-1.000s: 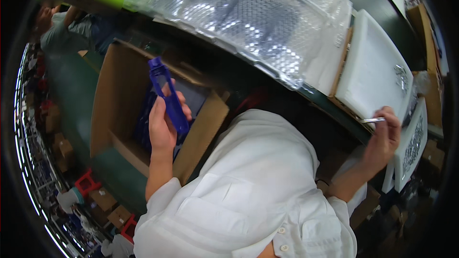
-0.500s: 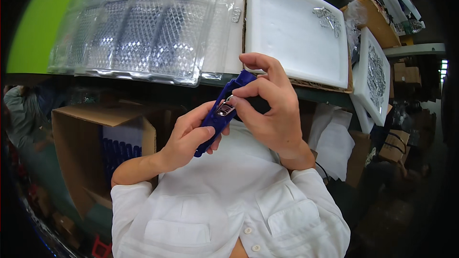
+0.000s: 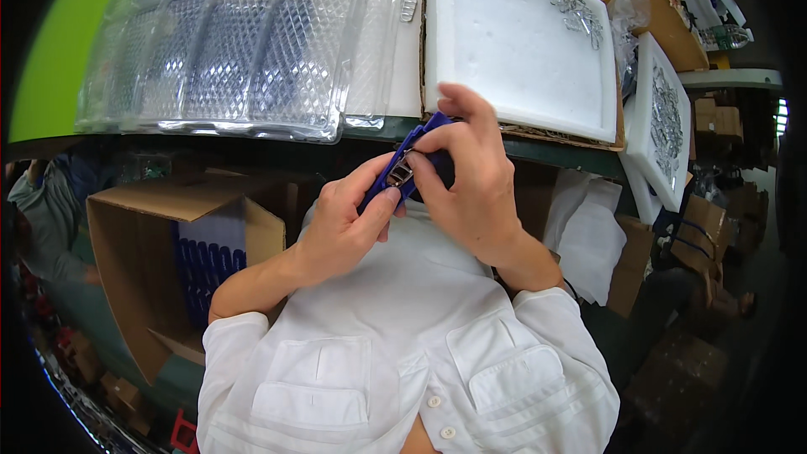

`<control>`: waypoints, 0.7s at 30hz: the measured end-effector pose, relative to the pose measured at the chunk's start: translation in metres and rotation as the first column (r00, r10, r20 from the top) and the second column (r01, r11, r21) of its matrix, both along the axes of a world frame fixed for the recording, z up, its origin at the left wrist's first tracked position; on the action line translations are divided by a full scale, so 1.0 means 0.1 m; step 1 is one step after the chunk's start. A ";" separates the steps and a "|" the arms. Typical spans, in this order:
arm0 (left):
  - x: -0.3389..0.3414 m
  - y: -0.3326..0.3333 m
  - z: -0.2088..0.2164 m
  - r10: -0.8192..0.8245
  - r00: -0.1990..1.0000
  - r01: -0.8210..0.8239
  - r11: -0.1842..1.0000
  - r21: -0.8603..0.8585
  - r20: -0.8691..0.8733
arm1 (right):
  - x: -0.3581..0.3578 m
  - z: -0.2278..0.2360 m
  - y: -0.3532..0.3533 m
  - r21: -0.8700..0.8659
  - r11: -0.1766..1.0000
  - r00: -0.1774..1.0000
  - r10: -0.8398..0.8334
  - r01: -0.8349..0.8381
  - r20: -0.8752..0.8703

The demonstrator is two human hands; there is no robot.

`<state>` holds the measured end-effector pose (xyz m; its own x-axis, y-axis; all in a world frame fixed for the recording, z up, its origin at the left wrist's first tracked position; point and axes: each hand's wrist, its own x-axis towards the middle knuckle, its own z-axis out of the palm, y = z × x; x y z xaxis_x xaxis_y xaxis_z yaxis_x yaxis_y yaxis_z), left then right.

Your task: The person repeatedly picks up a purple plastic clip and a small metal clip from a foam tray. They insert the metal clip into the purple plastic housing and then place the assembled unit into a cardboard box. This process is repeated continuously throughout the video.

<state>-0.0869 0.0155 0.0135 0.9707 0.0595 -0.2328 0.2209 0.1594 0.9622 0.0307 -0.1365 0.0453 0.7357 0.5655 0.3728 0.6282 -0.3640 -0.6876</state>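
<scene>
My left hand [image 3: 338, 223] is closed around the lower part of a long dark blue plastic piece [image 3: 435, 123], which slants up to the right in front of my chest. A small shiny metal fitting [image 3: 398, 174] sits in its open middle. The thumb and forefinger of my right hand [image 3: 477, 175] pinch at this fitting, while its other fingers reach past the blue piece's upper end. Fingers hide part of the fitting and of the blue piece, and I cannot make out its exact kind.
Clear plastic trays [image 3: 227, 59] lie stacked at the far left, near a green panel [image 3: 59, 50]. A white foam tray [image 3: 517, 59] holds metal parts [image 3: 578, 18]; another tray [image 3: 660, 122] leans at right. Left, a cardboard box [image 3: 126, 261] contains blue pieces [image 3: 210, 265].
Both hands and the blue piece have shifted slightly upward. My left thumb has moved up closer to the metal fitting, and my right fingers have drawn nearer to the blue piece.
</scene>
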 end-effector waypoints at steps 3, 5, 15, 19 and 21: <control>0.03 0.00 -0.04 0.025 0.996 -0.034 0.994 0.103 0.088 | -0.09 0.06 0.09 0.136 0.972 0.972 -0.171 0.194 -0.162; 0.04 0.01 -0.02 0.011 0.988 -0.038 0.984 0.173 0.157 | -0.07 0.06 0.05 0.168 0.966 0.901 -0.111 0.197 -0.418; 0.24 -0.02 -0.01 0.023 0.999 -0.016 0.983 0.182 -0.036 | 0.00 -0.23 -0.08 0.194 0.979 0.750 0.078 0.067 -0.657; 0.24 -0.03 -0.08 0.061 0.998 -0.052 0.979 0.195 -0.036 | 0.03 -0.22 -0.05 0.181 0.982 0.741 0.080 0.057 -0.667; 0.26 0.00 -0.02 0.022 0.999 -0.010 0.973 0.229 -0.047 | 0.06 -0.21 -0.05 0.215 0.975 0.709 0.108 0.063 -0.697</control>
